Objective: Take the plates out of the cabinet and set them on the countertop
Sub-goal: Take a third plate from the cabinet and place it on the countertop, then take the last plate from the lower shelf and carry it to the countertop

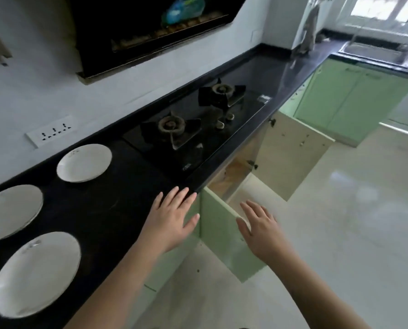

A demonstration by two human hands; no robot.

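Three round white shallow plates lie on the glossy black stone countertop (108,210), all well to the left of both hands and touched by neither. The farthest plate (84,162) sits near the white wall socket strip (52,131); the middle plate (10,211) is cut off by the left edge of the view; the nearest plate (36,273) lies closest to the camera. The three are spaced apart, none overlapping.

The left hand (172,218) is spread flat with fingers wide, palm down, over the front edge of the countertop, holding nothing; whether it rests on the surface or hovers just above it cannot be told. The right hand (257,224) is likewise spread with fingers apart and empty, reaching toward the top edge of the nearer pale green cabinet door (222,238), its thumb close to or touching that edge.

Below the counter, the cabinet (234,172) stands with both doors swung out; the farther door (293,157) shows its cream inner face with hinges. The part of the cabinet's inside that shows is a bare wooden side panel and a pale floor panel, with no plates visible there; the rest is hidden under the counter.

A black glass two-burner gas hob (198,129) is set into the countertop beyond the plates, under a dark range hood (139,27). A steel sink (376,53) sits at the far corner.
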